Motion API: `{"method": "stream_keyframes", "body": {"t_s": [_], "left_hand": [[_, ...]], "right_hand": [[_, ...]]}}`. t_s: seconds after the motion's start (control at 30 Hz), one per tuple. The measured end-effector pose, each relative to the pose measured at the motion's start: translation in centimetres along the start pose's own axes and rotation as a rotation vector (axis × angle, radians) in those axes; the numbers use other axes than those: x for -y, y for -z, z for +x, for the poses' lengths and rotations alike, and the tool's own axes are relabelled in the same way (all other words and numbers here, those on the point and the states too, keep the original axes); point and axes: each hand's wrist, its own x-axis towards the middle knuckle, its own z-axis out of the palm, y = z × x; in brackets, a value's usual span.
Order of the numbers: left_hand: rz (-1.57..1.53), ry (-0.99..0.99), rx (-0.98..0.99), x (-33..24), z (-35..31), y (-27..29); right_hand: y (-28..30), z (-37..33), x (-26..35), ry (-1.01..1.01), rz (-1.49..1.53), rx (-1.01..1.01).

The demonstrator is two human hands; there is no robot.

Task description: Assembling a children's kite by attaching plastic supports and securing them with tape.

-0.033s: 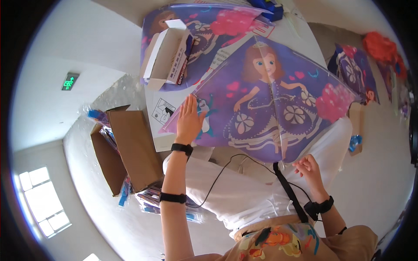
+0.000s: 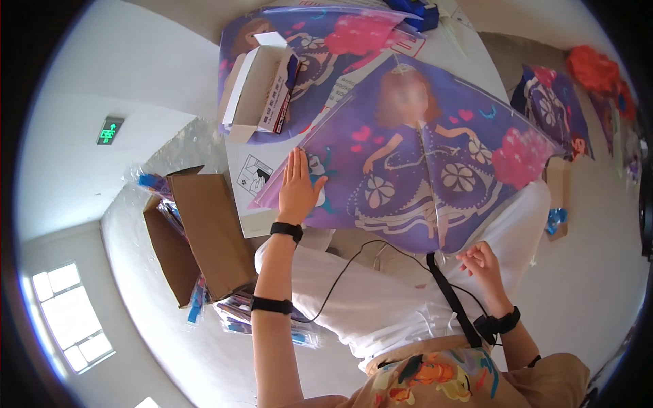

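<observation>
While I watch from far off, the left hand lies flat on the left wing of the purple kite, fingers straight and side by side, thumb spread, gripping nothing. I read that as a light press to steady the sheet. The kite is spread face up over the near side of the table, its lower tip pointing at the wearer's waist, presumably to keep that end within easy reach.

Right hand: fingers half curled, just beside the lower tip, apart from the printed sheet. I cannot tell whether it pinches anything thin (a thread would be lost at this size). The right wing reaches out above the leg; contact there is unclear to me.

Farther up, an opened box sits on a second kite, perhaps weighting it, perhaps only parked. Left of the table: a brown carton, packets beneath.
</observation>
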Motion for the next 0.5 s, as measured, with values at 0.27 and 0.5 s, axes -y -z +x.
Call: {"method": "stream_keyframes", "body": {"t_s": [0.27, 0.5], "left_hand": [[-0.27, 0.171, 0.204, -0.5, 2.0, 1.4], [0.032, 0.008, -0.01, -2.2, 3.0, -0.1]], "right_hand": [[0.4, -0.2, -0.9, 0.051, 0.113, 0.047], [0.8, -0.8, -0.9, 0.063, 0.105, 0.029]]}}
